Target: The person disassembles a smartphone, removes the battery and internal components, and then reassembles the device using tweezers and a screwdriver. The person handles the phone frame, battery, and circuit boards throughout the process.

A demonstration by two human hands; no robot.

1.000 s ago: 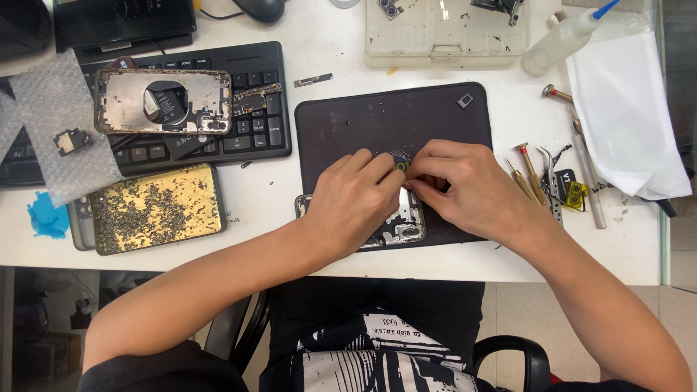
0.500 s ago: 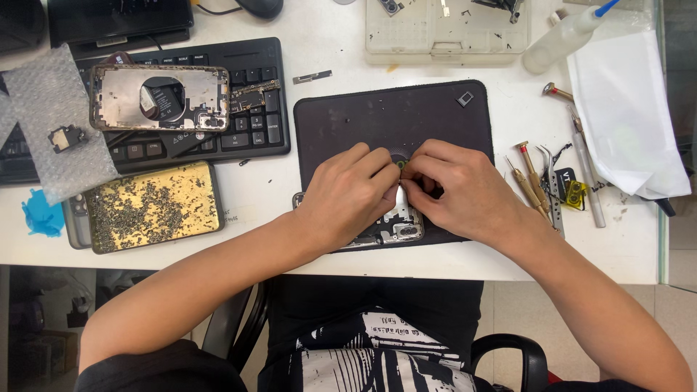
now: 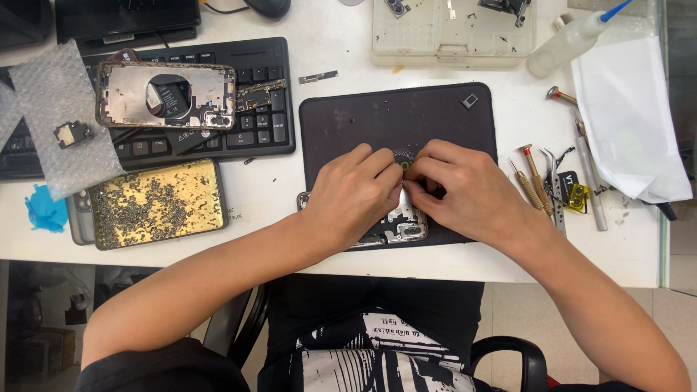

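Both hands have drawn closer over the opened phone (image 3: 396,226) on the dark mat (image 3: 377,120); left hand (image 3: 356,196) and right hand (image 3: 465,190) pinch together at one small part, too hidden to identify.

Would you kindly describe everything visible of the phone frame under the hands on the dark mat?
The phone frame lies flat at the front edge of the dark mat, mostly hidden. It looks like silvery metal, opened, with small inner parts and a ringed opening showing at its near right corner. The left hand rests over its left part; the right hand meets it above, fingertips pinched together over the frame.
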